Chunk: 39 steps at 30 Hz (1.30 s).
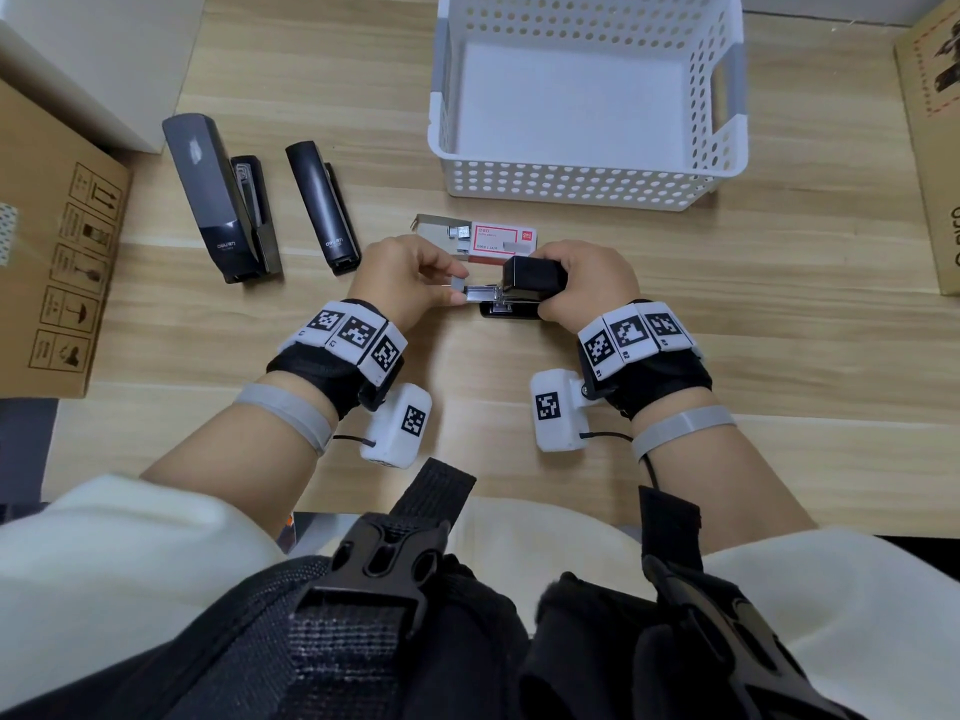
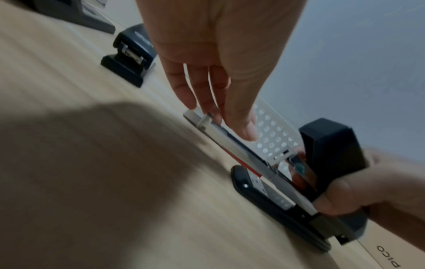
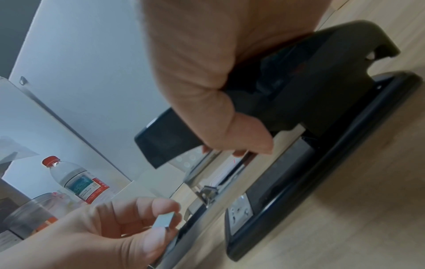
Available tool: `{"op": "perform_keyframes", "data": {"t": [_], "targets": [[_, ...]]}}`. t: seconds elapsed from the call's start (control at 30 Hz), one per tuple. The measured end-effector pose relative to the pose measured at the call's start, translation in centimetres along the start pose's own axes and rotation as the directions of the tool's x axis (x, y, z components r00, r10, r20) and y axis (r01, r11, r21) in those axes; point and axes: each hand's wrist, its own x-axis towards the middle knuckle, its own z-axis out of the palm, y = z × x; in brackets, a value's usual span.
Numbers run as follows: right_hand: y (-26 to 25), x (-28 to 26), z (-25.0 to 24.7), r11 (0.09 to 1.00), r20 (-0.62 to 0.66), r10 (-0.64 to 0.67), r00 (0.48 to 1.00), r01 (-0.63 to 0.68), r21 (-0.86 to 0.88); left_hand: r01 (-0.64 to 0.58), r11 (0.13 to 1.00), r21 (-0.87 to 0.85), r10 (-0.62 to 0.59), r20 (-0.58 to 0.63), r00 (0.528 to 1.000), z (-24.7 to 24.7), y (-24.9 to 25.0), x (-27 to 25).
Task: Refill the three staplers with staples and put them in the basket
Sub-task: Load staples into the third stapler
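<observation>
My right hand (image 1: 587, 283) is gripping the opened black plastic stapler (image 1: 524, 288). At its 9 o'clock, my left hand (image 1: 410, 283) is pinching a small grey staple strip (image 1: 459, 284) over the metal channel (image 1: 480, 294).

Brown cardboard box with printed handling symbols (image 1: 57, 262) at the wooden desk's left edge. Second brown cardboard carton (image 1: 932, 148) at the right edge. Clear red-capped plastic water bottle (image 3: 76, 180) standing upright beyond.

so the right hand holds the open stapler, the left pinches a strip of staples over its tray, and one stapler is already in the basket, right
Not quite: the head view shows the basket holds no stapler. The two other staplers lie on the table to its left. The rest stands: right hand on the open stapler, left hand pinching the strip of staples.
</observation>
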Motion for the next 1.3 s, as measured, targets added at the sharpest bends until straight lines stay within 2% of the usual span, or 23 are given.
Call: {"op": "perform_keyframes", "data": {"t": [0.27, 0.43, 0.83, 1.07, 1.2, 1.3], "targets": [[-0.1, -0.1, -0.2, 1.0, 0.002, -0.005, 1.0, 0.005, -0.013, 0.011, 0.999, 0.046, -0.01, -0.018, 1.0, 1.1, -0.1, -0.2], [-0.2, -0.1, -0.2, 1.0, 0.003, -0.007, 1.0, 0.007, -0.019, 0.039, 0.999, -0.023, -0.04, -0.026, 0.999, 1.4, -0.3, -0.2], [-0.2, -0.2, -0.3, 1.0, 0.006, -0.01, 1.0, 0.01, -0.006, 0.035, 0.997, -0.066, -0.036, -0.025, 0.999, 1.4, -0.7, -0.3], [-0.2, -0.1, -0.2, 1.0, 0.008, -0.009, 1.0, 0.009, -0.016, 0.044, 0.999, -0.029, -0.045, -0.022, 0.999, 1.6, -1.0, -0.1], [-0.1, 0.0, -0.2, 1.0, 0.01, -0.012, 1.0, 0.012, -0.015, 0.02, 0.999, -0.043, -0.019, 0.013, 1.0, 1.4, -1.0, -0.3], [0.0, 0.0, -0.2, 1.0, 0.01, -0.014, 1.0, 0.014, -0.019, -0.078, 0.995, -0.063, 0.081, 0.049, 0.996, 1.1, -0.9, -0.5]]}}
